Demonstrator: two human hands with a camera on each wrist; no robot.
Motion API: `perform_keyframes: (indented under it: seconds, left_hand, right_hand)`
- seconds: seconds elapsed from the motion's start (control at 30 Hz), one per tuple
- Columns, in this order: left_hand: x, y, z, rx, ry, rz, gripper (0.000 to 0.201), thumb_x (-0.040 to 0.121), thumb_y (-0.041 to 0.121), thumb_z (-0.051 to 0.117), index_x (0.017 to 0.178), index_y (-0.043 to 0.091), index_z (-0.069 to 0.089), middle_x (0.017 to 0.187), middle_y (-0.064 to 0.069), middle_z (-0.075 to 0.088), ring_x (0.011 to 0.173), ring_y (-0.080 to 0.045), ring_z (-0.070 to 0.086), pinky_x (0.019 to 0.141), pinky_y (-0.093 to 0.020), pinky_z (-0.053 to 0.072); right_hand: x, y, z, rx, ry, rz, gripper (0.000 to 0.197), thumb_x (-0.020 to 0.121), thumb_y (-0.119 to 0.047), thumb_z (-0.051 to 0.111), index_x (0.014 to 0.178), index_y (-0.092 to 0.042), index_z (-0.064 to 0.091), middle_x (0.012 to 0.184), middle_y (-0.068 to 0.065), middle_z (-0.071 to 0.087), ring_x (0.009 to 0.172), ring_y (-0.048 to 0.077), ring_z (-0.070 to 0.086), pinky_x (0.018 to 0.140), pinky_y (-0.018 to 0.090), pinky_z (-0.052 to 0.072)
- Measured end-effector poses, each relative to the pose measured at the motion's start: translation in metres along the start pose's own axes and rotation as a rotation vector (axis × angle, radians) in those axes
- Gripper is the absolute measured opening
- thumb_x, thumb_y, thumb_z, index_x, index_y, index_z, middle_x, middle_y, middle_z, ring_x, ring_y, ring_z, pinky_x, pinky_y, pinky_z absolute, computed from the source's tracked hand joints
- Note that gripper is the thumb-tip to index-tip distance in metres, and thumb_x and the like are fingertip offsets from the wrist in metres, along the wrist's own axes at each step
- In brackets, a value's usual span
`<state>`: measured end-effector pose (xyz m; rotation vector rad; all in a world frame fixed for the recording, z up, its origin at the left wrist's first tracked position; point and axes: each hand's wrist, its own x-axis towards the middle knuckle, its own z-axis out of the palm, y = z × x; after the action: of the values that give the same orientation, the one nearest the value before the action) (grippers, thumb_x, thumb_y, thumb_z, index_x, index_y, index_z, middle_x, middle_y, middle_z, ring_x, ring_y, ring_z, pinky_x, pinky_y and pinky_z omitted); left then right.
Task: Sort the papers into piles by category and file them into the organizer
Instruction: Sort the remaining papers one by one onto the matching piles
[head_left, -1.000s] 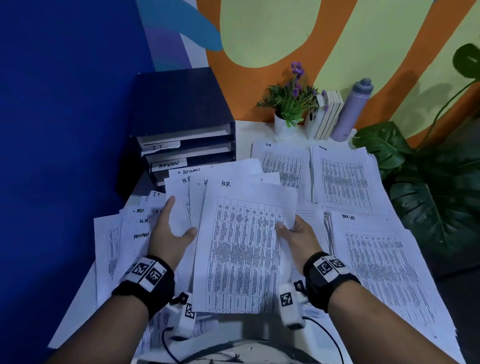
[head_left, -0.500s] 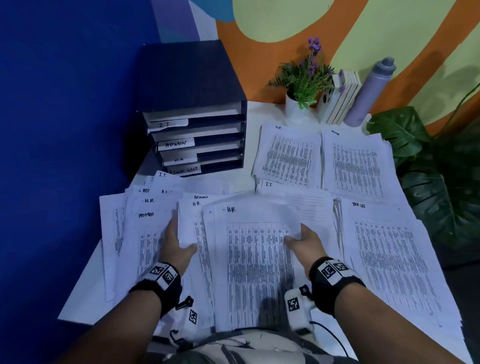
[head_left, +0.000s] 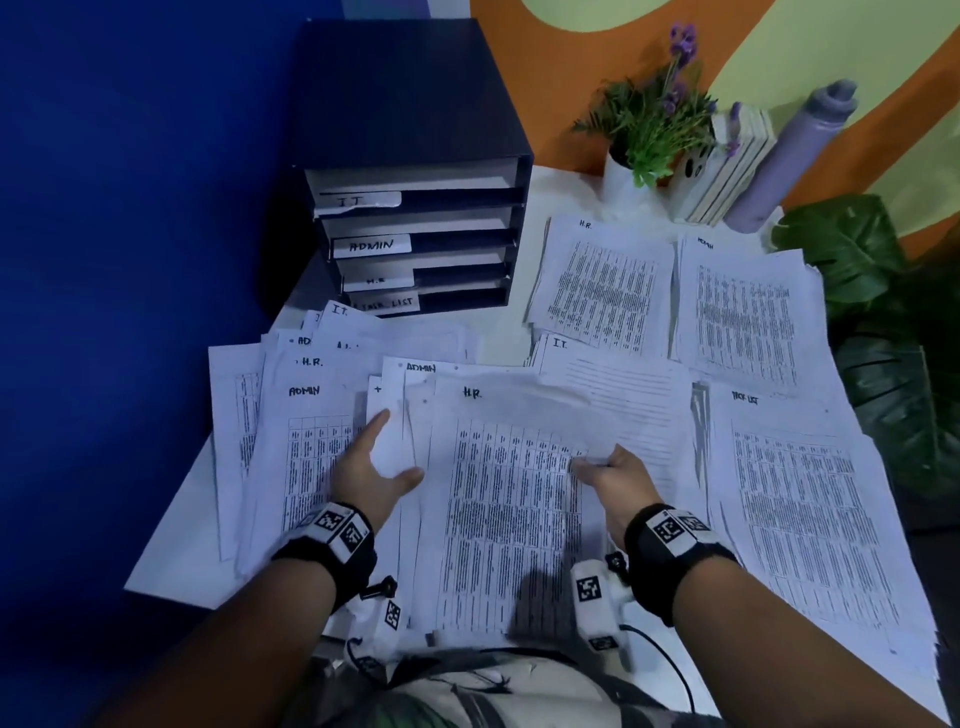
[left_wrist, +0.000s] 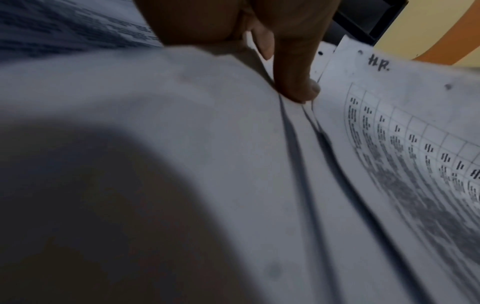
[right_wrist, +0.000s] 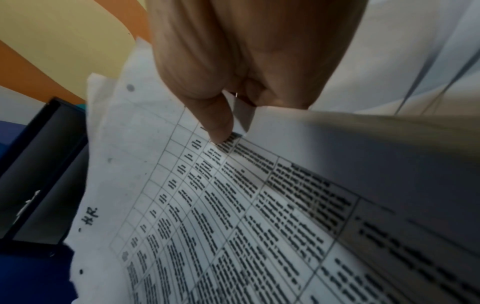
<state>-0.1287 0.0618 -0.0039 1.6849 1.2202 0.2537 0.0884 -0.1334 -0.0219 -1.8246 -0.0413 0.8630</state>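
Two hands flank H.R. sheet (head_left: 498, 493): right hand (head_left: 613, 478) pinches its edge, left hand (head_left: 371, 467) spread.

printed rows on the h.r. sheet (head_left: 498, 499) are too small to read. loose papers (head_left: 353, 319) overlap the organizer's (head_left: 405, 104) lowest label. dark blur fills the left wrist view's lower left.

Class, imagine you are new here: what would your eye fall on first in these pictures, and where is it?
First, the printed papers blanketing the table, with the H.R. sheet at front centre pinched by the right hand. Then the dark organizer at back left, its trays labelled I.T., ADMIN and H.R., and the purple-flowered plant behind the piles.
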Motion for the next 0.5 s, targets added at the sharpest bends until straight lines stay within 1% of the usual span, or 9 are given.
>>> perform_keyframes:
  seconds: [0.07,0.13,0.2,0.23,0.3,0.37,0.4,0.43,0.5]
  left_hand:
    - [0.0001,0.0002,0.0006,-0.007,-0.003,-0.018,0.085,0.076,0.018,0.080,0.146,0.035,0.034,0.152,-0.001,0.035,0.141,-0.020,0.031,0.111,-0.034,0.030]
    - [0.0001,0.0004,0.0009,-0.015,0.005,-0.026,0.085,0.076,0.023,0.080,0.146,0.037,0.033,0.153,0.000,0.034,0.141,-0.021,0.030,0.111,-0.037,0.030]
    - [0.0010,-0.0020,0.0013,-0.009,0.017,-0.006,0.076,0.083,0.025,0.074,0.146,0.037,0.033,0.153,0.002,0.033,0.141,-0.021,0.031,0.110,-0.036,0.030]
    - [0.0014,-0.0033,0.0012,-0.006,0.020,0.013,0.071,0.087,0.023,0.070,0.146,0.036,0.033,0.153,0.003,0.033,0.141,-0.020,0.031,0.110,-0.035,0.030]
    - [0.0012,-0.0053,0.0006,0.005,0.019,0.037,0.069,0.089,0.015,0.066,0.146,0.036,0.033,0.153,0.005,0.033,0.141,-0.019,0.031,0.110,-0.033,0.028]
    - [0.0011,-0.0055,-0.0008,0.010,0.006,0.027,0.069,0.089,0.011,0.065,0.144,0.040,0.036,0.152,0.005,0.034,0.140,-0.019,0.032,0.110,-0.033,0.029]
    - [0.0014,-0.0054,-0.0009,0.007,-0.004,0.019,0.066,0.090,0.010,0.064,0.142,0.041,0.039,0.152,0.003,0.035,0.139,-0.019,0.034,0.109,-0.032,0.031]
    - [0.0014,-0.0046,-0.0009,0.012,-0.020,0.011,0.061,0.091,0.009,0.062,0.140,0.040,0.044,0.150,0.002,0.038,0.136,-0.019,0.038,0.105,-0.027,0.035]
    - [0.0013,-0.0030,-0.0002,0.013,-0.047,-0.005,0.044,0.094,0.010,0.058,0.129,0.036,0.056,0.143,0.002,0.047,0.124,-0.016,0.050,0.092,-0.015,0.039]
  right_hand:
    - [-0.0011,-0.0004,0.0007,0.016,0.021,-0.022,0.023,0.085,0.008,0.065,0.080,-0.014,0.061,0.083,0.004,0.068,0.083,0.017,0.065,0.081,0.026,0.047]
    - [-0.0033,-0.0019,0.0014,0.021,0.032,-0.040,0.026,0.084,0.010,0.064,0.081,-0.016,0.062,0.081,0.001,0.068,0.080,0.014,0.064,0.073,0.021,0.047]
    - [-0.0029,-0.0014,0.0015,0.018,0.020,-0.045,0.026,0.084,0.010,0.065,0.087,-0.016,0.064,0.084,0.002,0.069,0.081,0.015,0.065,0.076,0.024,0.049]
    - [-0.0028,-0.0015,0.0016,0.012,0.022,-0.048,0.026,0.084,0.009,0.065,0.090,-0.016,0.064,0.087,0.003,0.070,0.083,0.016,0.065,0.079,0.025,0.050]
    - [-0.0016,-0.0011,0.0001,-0.016,0.026,-0.073,0.029,0.084,0.007,0.064,0.101,-0.017,0.061,0.096,0.004,0.070,0.089,0.018,0.065,0.082,0.028,0.049]
    - [-0.0019,-0.0025,-0.0013,-0.047,0.005,-0.096,0.036,0.084,0.005,0.064,0.112,-0.018,0.056,0.104,0.003,0.068,0.096,0.018,0.064,0.084,0.030,0.048]
    - [-0.0017,-0.0025,-0.0017,-0.045,-0.008,-0.099,0.036,0.085,0.005,0.063,0.111,-0.019,0.057,0.104,0.002,0.068,0.096,0.018,0.064,0.084,0.030,0.047]
    - [-0.0013,-0.0020,-0.0018,-0.030,-0.016,-0.091,0.033,0.085,0.007,0.062,0.107,-0.019,0.061,0.101,0.001,0.069,0.094,0.019,0.064,0.084,0.029,0.047]
    - [-0.0034,-0.0034,-0.0004,0.006,-0.016,-0.068,0.028,0.085,0.009,0.062,0.095,-0.017,0.066,0.090,0.002,0.070,0.087,0.020,0.063,0.087,0.032,0.049]
